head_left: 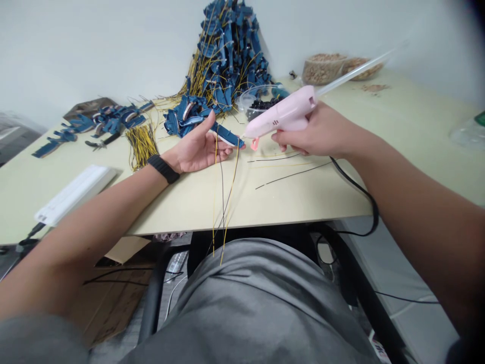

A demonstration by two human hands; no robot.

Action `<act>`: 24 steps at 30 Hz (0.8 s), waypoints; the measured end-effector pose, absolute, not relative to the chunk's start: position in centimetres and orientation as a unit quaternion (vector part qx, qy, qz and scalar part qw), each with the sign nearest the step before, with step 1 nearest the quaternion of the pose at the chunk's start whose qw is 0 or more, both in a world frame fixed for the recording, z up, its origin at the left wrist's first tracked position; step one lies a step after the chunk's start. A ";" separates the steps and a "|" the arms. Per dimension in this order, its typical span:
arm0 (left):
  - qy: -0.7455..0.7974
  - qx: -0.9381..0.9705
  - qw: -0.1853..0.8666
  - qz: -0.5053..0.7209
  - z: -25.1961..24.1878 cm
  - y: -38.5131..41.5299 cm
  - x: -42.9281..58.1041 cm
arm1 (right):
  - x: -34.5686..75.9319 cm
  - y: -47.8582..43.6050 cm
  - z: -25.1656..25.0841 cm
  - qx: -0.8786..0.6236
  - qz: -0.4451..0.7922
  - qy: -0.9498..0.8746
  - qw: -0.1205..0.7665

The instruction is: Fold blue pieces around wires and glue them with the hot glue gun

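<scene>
A blue strip-shaped piece (228, 135) lies across the fingers of my left hand (199, 150), which is palm up with the thumb raised. Yellow and black wires (223, 194) hang from the piece down over the table's front edge. My right hand (308, 132) is wrapped round a pink glue gun (282, 114), with a clear glue stick (356, 72) sticking out of its back. The gun's nozzle is at the right end of the blue piece; whether they touch is hard to tell.
A tall heap of blue wired pieces (231, 55) stands at the back. On the table (303, 202) are a yellow wire bundle (141, 146), a white power strip (76, 194), pliers (102, 142), a bowl of black parts (264, 104), bags (324, 70) and loose wires. A black cable hangs at right.
</scene>
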State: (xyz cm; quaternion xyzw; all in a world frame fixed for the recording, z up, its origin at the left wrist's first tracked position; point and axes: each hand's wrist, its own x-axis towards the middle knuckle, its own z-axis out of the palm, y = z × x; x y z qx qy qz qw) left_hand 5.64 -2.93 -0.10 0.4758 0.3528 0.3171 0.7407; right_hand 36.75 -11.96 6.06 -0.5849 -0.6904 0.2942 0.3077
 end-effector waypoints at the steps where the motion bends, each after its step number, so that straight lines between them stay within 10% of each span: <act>1: 0.353 0.474 0.743 0.316 -0.1 -3.0 5.7 | 36.7 -12.0 6.1 -0.588 0.292 -0.688 0.309; 24: 0.363 0.482 0.728 0.325 0.0 -3.2 5.8 | 36.7 -12.4 6.4 -0.589 0.290 -0.689 0.307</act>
